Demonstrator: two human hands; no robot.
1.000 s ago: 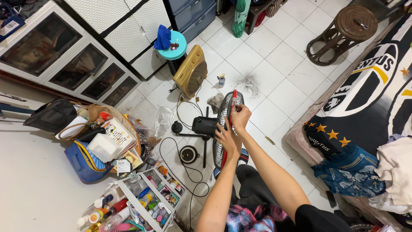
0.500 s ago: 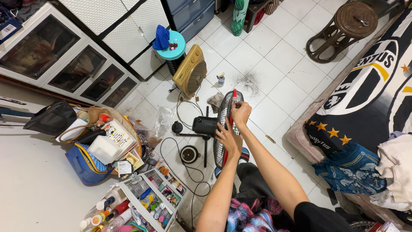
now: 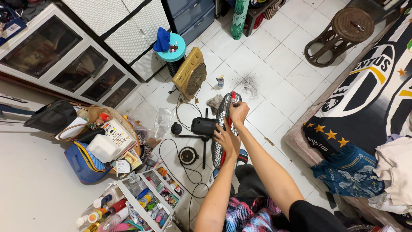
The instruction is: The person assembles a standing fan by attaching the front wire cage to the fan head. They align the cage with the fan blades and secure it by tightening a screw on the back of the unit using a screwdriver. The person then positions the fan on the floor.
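Item: round wire-mesh fan guard with black rim [image 3: 219, 112], stood on edge at the centre of the white tiled floor [image 3: 274, 60]; still joined to the black motor housing [image 3: 203, 126] at its 9 o'clock, so it seems to be held upright for access to the rim.

Right hand [image 3: 238, 113]: at the guard's upper rim, fingers curled around a slim red-handled tool [image 3: 232, 99], likely a screwdriver, its tip set toward the rim at 12 o'clock; what the tip meets is too small to tell.

Left hand [image 3: 226, 140]: lower on the same rim, fingers closed over the wire edge, apparently bracing the guard against the tool's push.

Around it: round black fan base [image 3: 188, 155] at 8 o'clock with black cable [image 3: 171, 148] looping across the tiles; black cone-shaped cap [image 3: 176, 128] just beside the motor; crumpled grey rag [image 3: 214, 103] at 11 o'clock, touching the guard's far edge; small white bottle [image 3: 220, 81] and a patch of dark dust [image 3: 247, 83] at 12 o'clock, near together; square tan box fan [image 3: 190, 73] propped tilted at 11 o'clock; teal round stool [image 3: 173, 48] beyond it.

Further off: white plastic organiser tray of small bottles [image 3: 148, 202] at 7 o'clock; blue bag [image 3: 81, 162] at 9 o'clock; dark wooden stool [image 3: 343, 32] at 2 o'clock; black-and-white bed cover [image 3: 369, 99] at 3 o'clock.
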